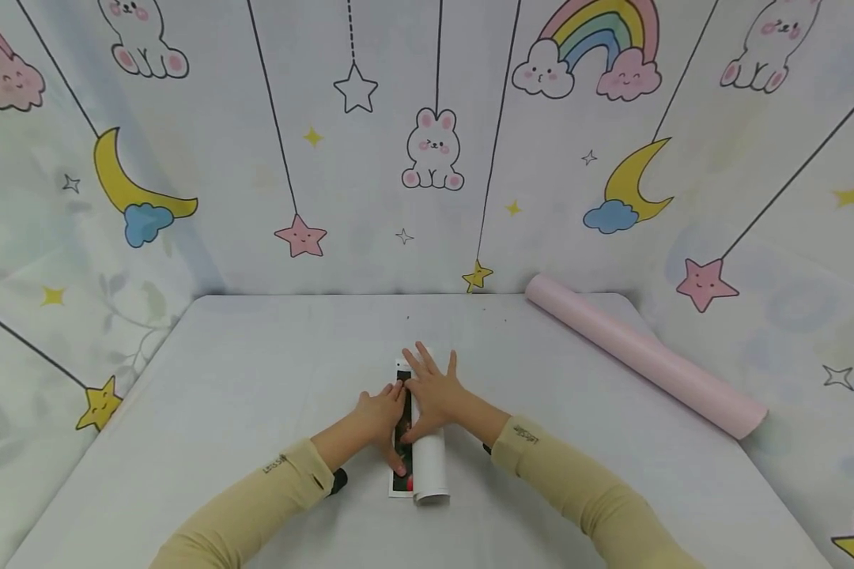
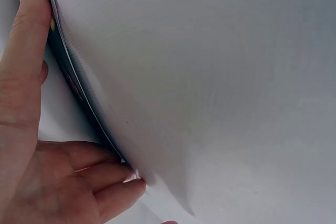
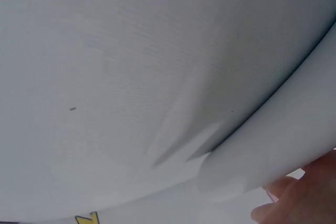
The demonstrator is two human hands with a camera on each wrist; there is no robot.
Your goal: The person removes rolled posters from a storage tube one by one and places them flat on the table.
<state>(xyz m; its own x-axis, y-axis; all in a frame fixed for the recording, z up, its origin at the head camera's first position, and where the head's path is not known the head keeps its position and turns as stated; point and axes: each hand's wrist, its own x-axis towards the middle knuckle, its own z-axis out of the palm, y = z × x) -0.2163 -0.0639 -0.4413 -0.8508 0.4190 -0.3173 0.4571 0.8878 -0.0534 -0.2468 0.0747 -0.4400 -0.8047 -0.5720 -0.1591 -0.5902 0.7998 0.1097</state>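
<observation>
A partly rolled poster lies on the white table, with a dark printed strip and a white border showing at its left. The rest is wound into a white roll. My left hand lies on the dark strip, its thumb and fingertips apart along it. In the left wrist view, the thumb and fingertips touch the sheet's edge. Over the upper part of the roll rests my right hand, fingers spread. The right wrist view shows the roll's white side with some fingers behind it.
A long pink roll lies slantwise along the table's right side. Small dark specks dot the white tabletop near its back edge. Behind stands a white curtain printed with rabbits, stars and moons.
</observation>
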